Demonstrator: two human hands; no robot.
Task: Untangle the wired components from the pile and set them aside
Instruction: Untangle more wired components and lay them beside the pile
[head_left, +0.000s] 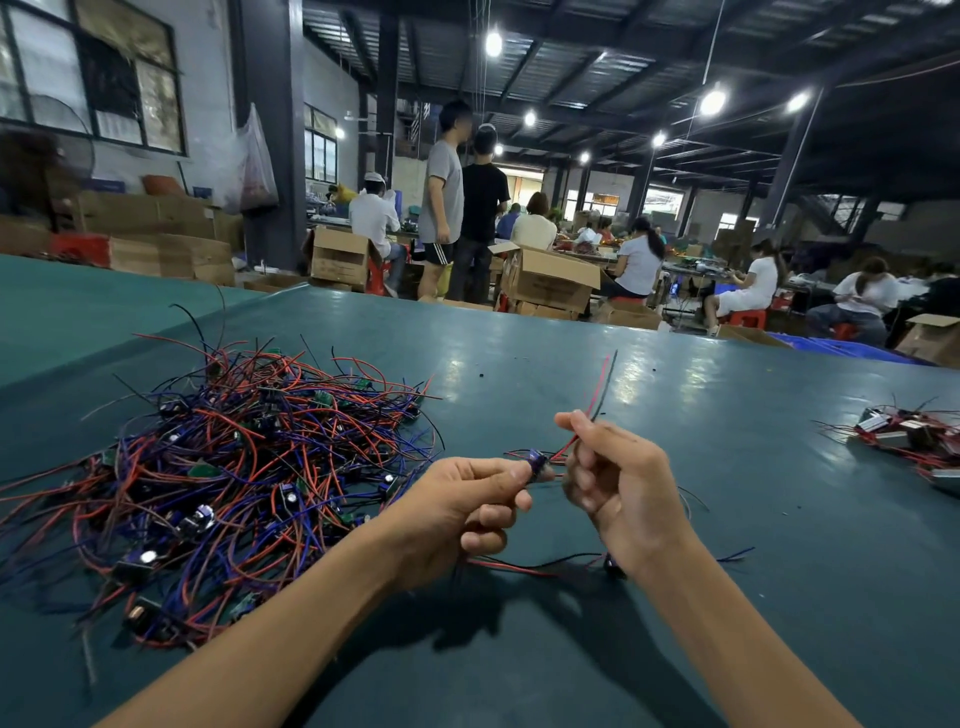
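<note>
Left hand (467, 512) pinches one wired component (537, 462), right hand (618, 483) pinches its red/black leads (600, 389); one tangled pile (223, 467) at 9 o'clock, one set-aside batch (914, 441) at 3 o'clock; print on carton (550, 280) too blurred to read

Nothing written can be read anywhere in the view. The cardboard boxes (340, 262) standing beyond the far edge of the bench (519, 338) carry faint dark print on their sides, but it is too small and blurred to make out. The small parts lying on the bench show no legible marking.
</note>
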